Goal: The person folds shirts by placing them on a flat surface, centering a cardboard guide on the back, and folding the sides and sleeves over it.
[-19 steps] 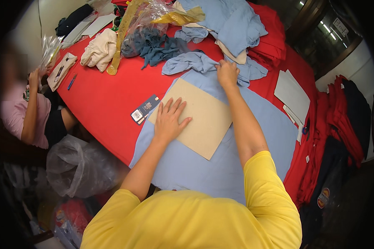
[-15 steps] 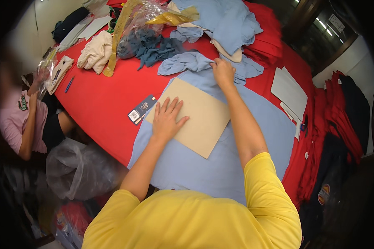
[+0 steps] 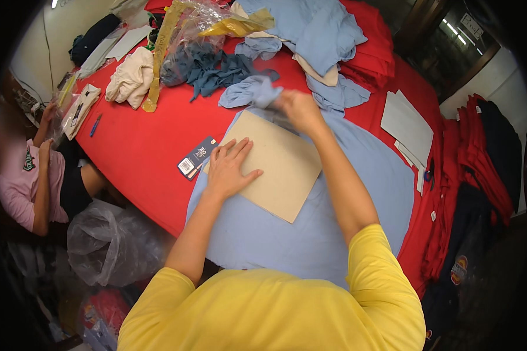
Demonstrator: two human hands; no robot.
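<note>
Filling the bottom of the frame: a yellow short-sleeved top on the person's own shoulders, both bare forearms reaching up from it. Just above, spread flat on the red-covered table at mid-frame: a pale blue fabric garment, with a tan rectangular cardboard sheet lying tilted on its upper part. Pressed flat on the sheet's left corner: the left hand, fingers spread wide, holding nothing, palm down on the card. Beyond the sheet's upper edge, centre-top of the garment: the right hand, blurred, fingers closed on a fold of the pale blue cloth by the collar; exact pinch hard to tell. Touching the garment's left edge, just beside the left hand: a dark blue printed hang tag on the red cover. At lower left, below the table edge: a clear crumpled plastic bag. At far left: another person in a pink top, hands raised near a packet. Further up, upper centre: a heap of dark blue-grey fabric pieces partly in clear plastic, a cream bundled cloth to its left, more pale blue garments piled at top. At right: white paper sheets, then stacked red garments along the right edge.
</note>
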